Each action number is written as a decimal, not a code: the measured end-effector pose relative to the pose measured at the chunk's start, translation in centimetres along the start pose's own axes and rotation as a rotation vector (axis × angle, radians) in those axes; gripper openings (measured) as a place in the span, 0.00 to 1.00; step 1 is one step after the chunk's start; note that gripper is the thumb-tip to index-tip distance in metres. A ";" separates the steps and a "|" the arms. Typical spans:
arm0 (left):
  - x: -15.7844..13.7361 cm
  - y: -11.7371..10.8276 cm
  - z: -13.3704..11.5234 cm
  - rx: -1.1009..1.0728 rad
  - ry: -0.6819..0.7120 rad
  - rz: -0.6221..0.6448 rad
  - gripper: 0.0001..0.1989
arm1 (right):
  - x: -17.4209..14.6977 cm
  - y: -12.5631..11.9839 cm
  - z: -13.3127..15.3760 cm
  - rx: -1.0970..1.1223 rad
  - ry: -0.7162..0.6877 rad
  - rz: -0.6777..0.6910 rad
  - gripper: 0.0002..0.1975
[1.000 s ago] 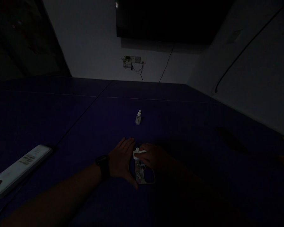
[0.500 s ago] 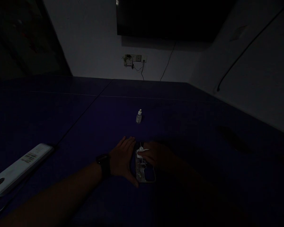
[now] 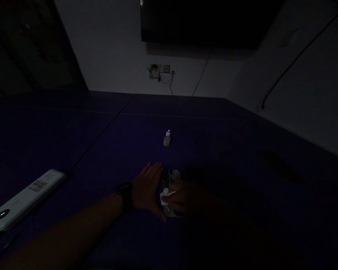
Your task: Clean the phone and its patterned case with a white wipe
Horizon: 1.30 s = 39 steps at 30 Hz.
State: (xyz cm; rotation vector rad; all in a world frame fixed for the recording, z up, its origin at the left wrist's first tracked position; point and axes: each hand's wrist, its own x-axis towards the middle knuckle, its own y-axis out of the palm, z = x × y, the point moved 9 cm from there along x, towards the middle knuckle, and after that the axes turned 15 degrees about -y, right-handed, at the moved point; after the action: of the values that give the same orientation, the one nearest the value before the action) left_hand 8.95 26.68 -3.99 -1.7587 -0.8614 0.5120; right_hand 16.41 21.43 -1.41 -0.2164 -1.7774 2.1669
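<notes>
A patterned phone case point(image 3: 165, 180) with a large camera cutout lies flat on the dark blue tabletop. My left hand point(image 3: 145, 190) rests along its left side, fingers stretched forward and thumb spread toward the near corner. Between the fingers of my right hand point(image 3: 180, 195) is a crumpled white tissue point(image 3: 163, 198), pressed on the lower part of the case. That hand covers much of the case's middle and right side. A small clear dropper bottle point(image 3: 166, 141) with a white cap stands upright beyond the case.
On the left lies a white power strip point(image 3: 30, 197) with a cord. A dark flat object point(image 3: 281, 167) sits at the right, hard to make out in the dim light. Behind the table are wall sockets point(image 3: 162, 69) and a mounted screen point(image 3: 208, 22).
My right hand has moved the tissue from the far end of the case toward its near end, uncovering the far part. My left hand stays beside the case.
</notes>
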 end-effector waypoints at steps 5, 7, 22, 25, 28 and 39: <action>0.0 -0.2 -0.2 0.001 0.006 0.001 0.73 | -0.5 0.1 2.4 -0.043 -0.069 0.101 0.11; -0.1 -0.3 -0.2 0.003 0.020 -0.005 0.72 | -0.5 -0.1 1.3 -0.036 -0.007 0.084 0.11; 0.0 0.1 -0.1 0.036 0.010 0.024 0.74 | -0.2 -1.1 -5.4 -0.169 0.256 -0.059 0.13; 0.0 0.0 -0.1 0.027 -0.003 0.027 0.74 | -0.6 -0.1 -2.9 -0.132 0.139 0.006 0.12; 0.0 -0.1 -0.1 0.025 -0.006 0.021 0.75 | -1.2 0.8 -0.8 -0.106 0.065 0.082 0.12; -0.1 -0.1 -0.2 0.039 0.006 0.012 0.73 | -1.8 -1.5 -5.9 -0.239 0.380 0.016 0.15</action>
State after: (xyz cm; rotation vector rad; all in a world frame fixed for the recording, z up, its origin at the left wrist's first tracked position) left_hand 8.97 26.47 -3.81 -1.7303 -0.8317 0.5278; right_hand 20.22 26.51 -1.35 -0.6535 -1.8033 1.7699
